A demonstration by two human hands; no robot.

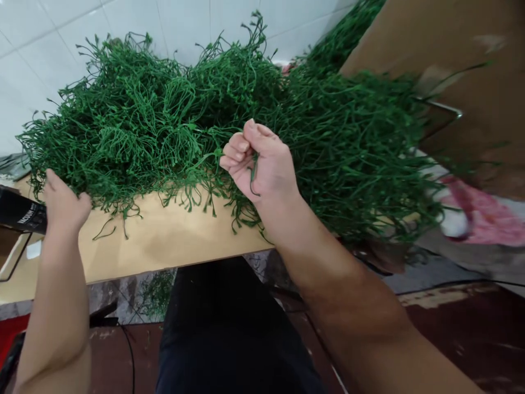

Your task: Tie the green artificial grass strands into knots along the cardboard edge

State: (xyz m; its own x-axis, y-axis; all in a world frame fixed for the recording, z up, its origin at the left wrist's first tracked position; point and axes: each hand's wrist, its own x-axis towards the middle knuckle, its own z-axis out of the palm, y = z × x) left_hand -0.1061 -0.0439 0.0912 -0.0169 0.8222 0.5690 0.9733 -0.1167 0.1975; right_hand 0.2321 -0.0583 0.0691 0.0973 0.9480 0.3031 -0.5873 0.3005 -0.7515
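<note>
A large tangled heap of thin green stems with small forked tips (135, 120) covers the back of the tan board (164, 235). They look like artificial plant pieces. My right hand (262, 158) is closed in front of the heap's middle, thumb pressed to the curled fingers. A green stem (254, 174) runs through that grip, its lower end curling against the palm. At the heap's left edge, my left hand (63, 202) has its thumb apart from its stretched fingers and shows nothing in them. A black vacuum flask (24, 210) lies just left of that hand.
White tiled wall (123, 22) stands behind the heap. A large brown cardboard sheet (463, 49) rises at the right, above a pink cloth (488, 213). Several stems hang over the board's front edge. My legs (229, 328) are below it, and a cable (132, 350) trails at lower left.
</note>
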